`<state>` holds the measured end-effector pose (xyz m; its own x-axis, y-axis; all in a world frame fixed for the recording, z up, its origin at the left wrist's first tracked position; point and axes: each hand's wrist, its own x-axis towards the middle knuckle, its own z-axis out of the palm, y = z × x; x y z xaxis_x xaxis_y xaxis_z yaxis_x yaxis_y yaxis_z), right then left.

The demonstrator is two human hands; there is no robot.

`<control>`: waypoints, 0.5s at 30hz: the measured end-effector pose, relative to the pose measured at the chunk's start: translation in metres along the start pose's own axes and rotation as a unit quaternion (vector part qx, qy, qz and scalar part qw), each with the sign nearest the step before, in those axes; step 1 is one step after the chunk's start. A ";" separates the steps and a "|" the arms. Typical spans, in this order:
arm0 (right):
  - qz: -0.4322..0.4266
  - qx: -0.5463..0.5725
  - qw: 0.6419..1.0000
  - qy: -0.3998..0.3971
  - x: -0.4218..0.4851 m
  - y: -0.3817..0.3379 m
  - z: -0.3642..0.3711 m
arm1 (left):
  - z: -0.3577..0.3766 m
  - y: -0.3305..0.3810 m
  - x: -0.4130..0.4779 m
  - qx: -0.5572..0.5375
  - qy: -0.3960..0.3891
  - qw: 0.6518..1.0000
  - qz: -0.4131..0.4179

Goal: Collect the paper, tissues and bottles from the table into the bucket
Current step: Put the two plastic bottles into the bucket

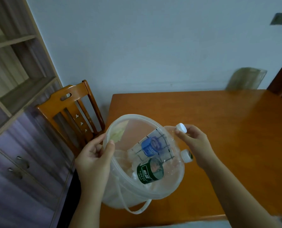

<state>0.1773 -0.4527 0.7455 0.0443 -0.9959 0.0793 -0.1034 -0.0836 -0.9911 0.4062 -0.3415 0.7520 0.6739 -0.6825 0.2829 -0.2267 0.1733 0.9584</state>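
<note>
The left hand (94,155) is gripping the near-left rim of the translucent bucket (114,191), thumb inside and fingers wrapped outside, tilting its mouth toward the camera at the corner of the desk (219,129). The right hand (197,145) is pinching the neck of the blue-label bottle (151,146) just below its white cap (181,128), with the bottle's body already lying inside the bucket and the capped end poking over the far-right rim. The green-label bottle (151,171) is lying beside it, its own cap also leaning on the rim. Under the bottles, crumpled white tissues (125,162) and a grid-lined sheet of paper (160,137) are showing, though motion blur is making it hard to tell how many pieces there are.

Both bottles are looking empty, so they are likely to be light, thin-walled and easily dented; the smooth plastic may slip, so the ribbed cap or stiff neck is the sounder place to hold. The bucket itself is looking flexible and light, and gripping the rim, or the loose handle (137,209) hanging below, is giving better control. The visible desk surface is showing no further litter.
</note>
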 end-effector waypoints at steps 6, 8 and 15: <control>0.089 -0.026 0.992 -0.083 -0.023 -0.001 -0.016 | -0.009 -0.001 -0.020 -0.017 -0.023 1.000 -0.006; 0.105 -0.012 0.990 -0.098 -0.028 -0.003 -0.025 | -0.011 -0.001 -0.026 -0.028 -0.025 0.999 -0.010; 0.151 0.009 0.987 -0.054 -0.063 0.015 -0.072 | -0.012 0.003 -0.055 -0.059 -0.017 0.997 -0.045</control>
<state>0.1012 -0.3941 0.7331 0.1204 -0.9653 -0.2319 -0.1108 0.2190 -0.9694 0.3763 -0.2950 0.7398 0.6637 -0.7218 0.1964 -0.0805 0.1921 0.9781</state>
